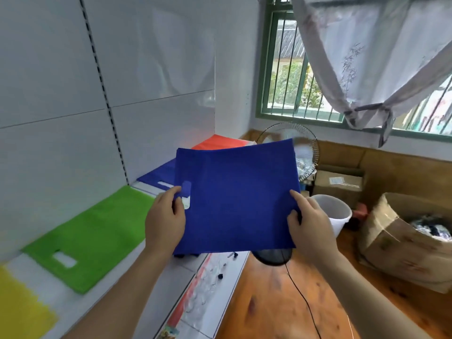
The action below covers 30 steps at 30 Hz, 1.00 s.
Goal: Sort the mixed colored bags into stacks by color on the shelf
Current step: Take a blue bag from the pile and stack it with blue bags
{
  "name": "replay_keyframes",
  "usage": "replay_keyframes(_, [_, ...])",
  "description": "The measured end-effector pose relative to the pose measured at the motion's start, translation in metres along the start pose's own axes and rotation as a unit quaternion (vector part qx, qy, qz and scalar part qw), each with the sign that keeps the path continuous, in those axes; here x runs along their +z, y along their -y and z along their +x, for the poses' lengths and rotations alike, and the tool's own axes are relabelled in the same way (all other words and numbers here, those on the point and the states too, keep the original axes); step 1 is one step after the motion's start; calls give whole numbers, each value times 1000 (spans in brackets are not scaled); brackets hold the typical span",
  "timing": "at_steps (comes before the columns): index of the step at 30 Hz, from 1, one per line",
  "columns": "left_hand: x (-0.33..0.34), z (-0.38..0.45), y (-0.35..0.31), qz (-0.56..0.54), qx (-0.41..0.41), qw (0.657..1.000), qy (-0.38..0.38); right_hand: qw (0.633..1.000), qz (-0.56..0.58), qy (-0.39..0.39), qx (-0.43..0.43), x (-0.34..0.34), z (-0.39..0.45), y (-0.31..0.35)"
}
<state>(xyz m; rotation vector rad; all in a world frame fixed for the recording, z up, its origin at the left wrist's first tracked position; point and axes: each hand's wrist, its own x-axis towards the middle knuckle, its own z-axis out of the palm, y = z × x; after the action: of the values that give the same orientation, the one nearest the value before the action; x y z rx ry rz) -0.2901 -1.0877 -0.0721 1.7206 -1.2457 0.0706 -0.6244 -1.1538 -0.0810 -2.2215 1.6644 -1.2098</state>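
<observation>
A flat blue bag (237,196) is held in the air above the white shelf (171,272). My left hand (165,220) pinches its left edge beside the cut-out handle. My right hand (309,222) pinches its right edge. Behind it on the shelf lies a blue stack (159,177), partly hidden by the held bag. An orange-red stack (220,143) lies farther back. A green stack (95,233) lies to the left, and a yellow stack (22,311) sits at the near left corner.
The shelf's white back wall (73,94) rises on the left. On the wooden floor to the right stand a fan (303,152), a white bucket (335,214), an open cardboard box (401,241) and a closed box (338,187). A black cable (303,299) crosses the floor.
</observation>
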Motion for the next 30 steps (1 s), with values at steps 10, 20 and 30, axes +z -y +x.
replay_keyframes(10, [111,74,-10,68,-70,995,-27,994,44,64,-71,72,164,-86])
replay_keyframes(20, [129,117,29,136,-155,972,-113,969,97,159,-160,191,285,-66])
replay_keyframes(30, [153,159,98,214,-256,930,-153,934,89,232,-258,298,371,-16])
